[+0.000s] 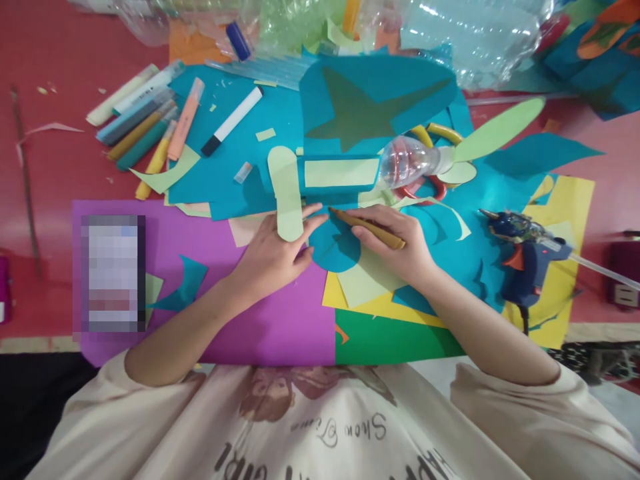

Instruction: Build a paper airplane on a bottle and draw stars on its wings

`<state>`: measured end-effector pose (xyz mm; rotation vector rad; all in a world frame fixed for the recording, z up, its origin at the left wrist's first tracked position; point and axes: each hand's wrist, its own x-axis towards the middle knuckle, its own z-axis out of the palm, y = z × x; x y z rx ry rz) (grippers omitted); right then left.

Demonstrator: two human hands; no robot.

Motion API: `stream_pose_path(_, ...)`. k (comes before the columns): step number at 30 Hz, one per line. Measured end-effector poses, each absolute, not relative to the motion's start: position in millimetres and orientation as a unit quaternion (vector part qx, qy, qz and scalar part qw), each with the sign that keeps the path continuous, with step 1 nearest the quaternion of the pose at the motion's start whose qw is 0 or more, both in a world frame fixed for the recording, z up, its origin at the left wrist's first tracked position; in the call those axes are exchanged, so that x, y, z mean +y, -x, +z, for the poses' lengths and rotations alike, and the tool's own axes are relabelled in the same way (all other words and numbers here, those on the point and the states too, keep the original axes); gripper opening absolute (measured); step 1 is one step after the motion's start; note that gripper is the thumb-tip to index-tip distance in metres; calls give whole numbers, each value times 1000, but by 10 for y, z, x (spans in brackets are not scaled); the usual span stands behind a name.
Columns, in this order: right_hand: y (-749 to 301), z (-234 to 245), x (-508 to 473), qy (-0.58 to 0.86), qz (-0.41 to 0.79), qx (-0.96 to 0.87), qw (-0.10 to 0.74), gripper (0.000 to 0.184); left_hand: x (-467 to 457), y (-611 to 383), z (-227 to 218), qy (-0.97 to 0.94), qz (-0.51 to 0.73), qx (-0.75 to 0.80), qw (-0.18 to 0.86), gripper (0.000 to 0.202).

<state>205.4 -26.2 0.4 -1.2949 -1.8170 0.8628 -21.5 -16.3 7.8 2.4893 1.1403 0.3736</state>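
Pressing the left hand (270, 257) flat on the teal paper piece (333, 250) just below the bottle plane (410, 163); gripping an ochre marker (370, 228) in the right hand (400, 253), tip touching that paper. Probably only starting the marking, wrapping and wings of the plane seemingly done.

Rectangle (113, 273) on purple sheet (260, 327) pixelated; scissors (444, 132) part-hidden under small bottle (407, 162); clear bottles (470, 33) cut by top edge.

Red floor (60, 167), dark strip (30, 400) along its near edge, even light
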Motion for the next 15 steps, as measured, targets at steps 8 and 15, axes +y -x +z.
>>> stream_pose_path(8,-2058,37,-283,497,339,-717,351,22,-87,245,20,-865,158,406,249,55)
stream_pose_path(15,-2055,54,-300,478,359,-719,355,22,-72,245,-10,-863,181,392,262,56)
